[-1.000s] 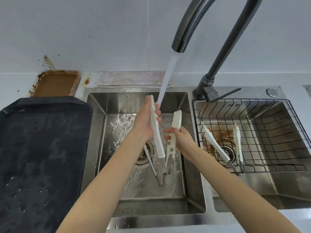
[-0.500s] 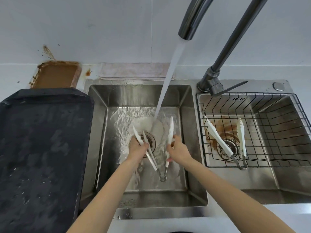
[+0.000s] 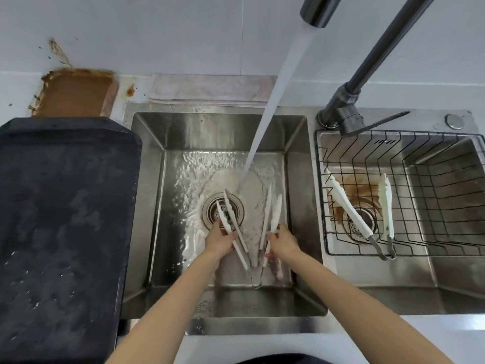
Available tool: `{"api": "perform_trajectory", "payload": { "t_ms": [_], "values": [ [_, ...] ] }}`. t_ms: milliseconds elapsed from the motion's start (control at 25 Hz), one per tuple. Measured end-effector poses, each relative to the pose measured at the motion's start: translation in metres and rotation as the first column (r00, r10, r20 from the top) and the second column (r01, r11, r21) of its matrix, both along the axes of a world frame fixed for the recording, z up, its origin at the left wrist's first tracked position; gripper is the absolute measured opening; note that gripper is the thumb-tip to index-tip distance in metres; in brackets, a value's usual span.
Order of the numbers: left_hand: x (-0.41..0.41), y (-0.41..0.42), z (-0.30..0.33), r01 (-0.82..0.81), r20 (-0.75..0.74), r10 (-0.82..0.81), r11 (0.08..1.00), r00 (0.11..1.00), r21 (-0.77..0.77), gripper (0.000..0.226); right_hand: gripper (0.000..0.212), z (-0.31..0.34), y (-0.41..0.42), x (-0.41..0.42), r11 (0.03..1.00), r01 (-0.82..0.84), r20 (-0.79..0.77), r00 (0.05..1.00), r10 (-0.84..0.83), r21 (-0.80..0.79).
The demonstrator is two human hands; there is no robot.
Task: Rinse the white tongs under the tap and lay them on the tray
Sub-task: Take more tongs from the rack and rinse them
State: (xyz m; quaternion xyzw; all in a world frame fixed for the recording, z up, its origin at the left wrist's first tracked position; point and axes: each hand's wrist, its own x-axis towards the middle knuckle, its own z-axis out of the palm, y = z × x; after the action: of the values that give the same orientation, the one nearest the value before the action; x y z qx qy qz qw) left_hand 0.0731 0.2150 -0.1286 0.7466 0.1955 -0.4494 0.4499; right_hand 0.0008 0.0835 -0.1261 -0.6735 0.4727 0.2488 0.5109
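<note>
The white tongs lie low in the left sink basin, spread in a V with the metal hinge toward me. My left hand grips the left arm of the tongs over the drain. My right hand grips the right arm. Water runs from the dark tap and strikes the sink floor just behind the tong tips, between them. The black tray sits on the counter left of the sink, wet and with nothing on it.
A second pair of white tongs lies in a black wire basket in the right basin. The tap lever stands between the basins. A rusty brown dish sits behind the tray.
Both hands have lowered the tongs from up in the stream to near the sink floor. The water now falls past the tips onto the steel.
</note>
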Motion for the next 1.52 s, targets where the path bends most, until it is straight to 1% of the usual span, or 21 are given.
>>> {"api": "perform_trajectory", "payload": {
  "t_ms": [80, 240, 400, 480, 600, 680, 800, 920, 1080, 1160, 1360, 1400, 1520],
  "values": [
    [0.004, -0.001, -0.006, 0.029, 0.008, -0.030, 0.999, 1.000, 0.040, 0.050, 0.032, -0.004, -0.002, 0.004, 1.000, 0.023, -0.032, 0.999, -0.022, 0.016],
    [0.008, -0.003, -0.018, 0.054, 0.008, -0.055, 0.995, 0.998, 0.080, 0.041, 0.032, -0.011, -0.004, 0.012, 0.999, 0.014, -0.067, 0.998, -0.012, 0.032],
    [0.007, -0.008, -0.028, 0.064, -0.001, -0.065, 0.993, 0.998, 0.098, 0.038, 0.030, -0.022, -0.004, 0.015, 0.999, -0.017, -0.088, 0.996, 0.014, -0.039],
    [0.007, -0.010, -0.031, 0.064, -0.004, -0.064, 0.993, 0.998, 0.098, 0.038, 0.030, -0.028, -0.003, 0.014, 0.996, -0.050, -0.101, 0.994, 0.042, -0.076],
    [0.009, -0.012, -0.035, 0.070, -0.002, -0.070, 0.993, 0.998, 0.091, 0.046, 0.032, -0.031, -0.003, 0.015, 0.990, -0.084, -0.101, 0.992, 0.072, -0.116],
    [0.013, -0.012, -0.036, 0.073, -0.001, -0.074, 0.993, 0.997, 0.090, 0.047, 0.033, -0.031, -0.003, 0.017, 0.992, -0.077, -0.085, 0.994, 0.068, -0.103],
    [0.021, -0.012, -0.036, 0.065, -0.007, -0.065, 0.995, 0.998, 0.075, 0.043, 0.037, -0.030, -0.006, 0.022, 0.996, -0.047, -0.073, 0.996, 0.042, -0.070],
    [0.027, -0.012, -0.035, 0.062, -0.028, -0.061, 0.997, 0.998, 0.042, 0.048, 0.040, -0.029, -0.010, 0.026, 0.998, -0.019, -0.067, 0.998, 0.015, -0.053],
    [0.028, -0.011, -0.029, 0.121, 0.020, -0.123, 0.991, 0.992, 0.063, 0.044, 0.047, -0.025, -0.011, 0.026, 0.998, -0.047, -0.068, 0.997, 0.044, -0.050],
    [0.028, -0.011, -0.024, 0.131, 0.037, -0.134, 0.989, 0.990, 0.064, 0.042, 0.047, -0.020, -0.011, 0.026, 0.994, -0.087, -0.075, 0.994, 0.082, -0.063],
    [0.031, -0.013, -0.006, 0.202, 0.121, -0.212, 0.975, 0.970, 0.088, 0.025, 0.048, -0.003, -0.015, 0.025, 0.976, -0.197, -0.121, 0.975, 0.186, -0.088],
    [0.032, -0.013, -0.002, 0.222, 0.122, -0.232, 0.971, 0.965, 0.091, 0.025, 0.047, 0.001, -0.015, 0.024, 0.974, -0.206, -0.109, 0.974, 0.196, -0.092],
    [0.032, -0.015, 0.016, 0.309, 0.145, -0.324, 0.944, 0.935, 0.116, 0.043, 0.044, 0.014, -0.017, 0.022, 0.967, -0.225, -0.032, 0.974, 0.223, -0.118]
  ]
}}
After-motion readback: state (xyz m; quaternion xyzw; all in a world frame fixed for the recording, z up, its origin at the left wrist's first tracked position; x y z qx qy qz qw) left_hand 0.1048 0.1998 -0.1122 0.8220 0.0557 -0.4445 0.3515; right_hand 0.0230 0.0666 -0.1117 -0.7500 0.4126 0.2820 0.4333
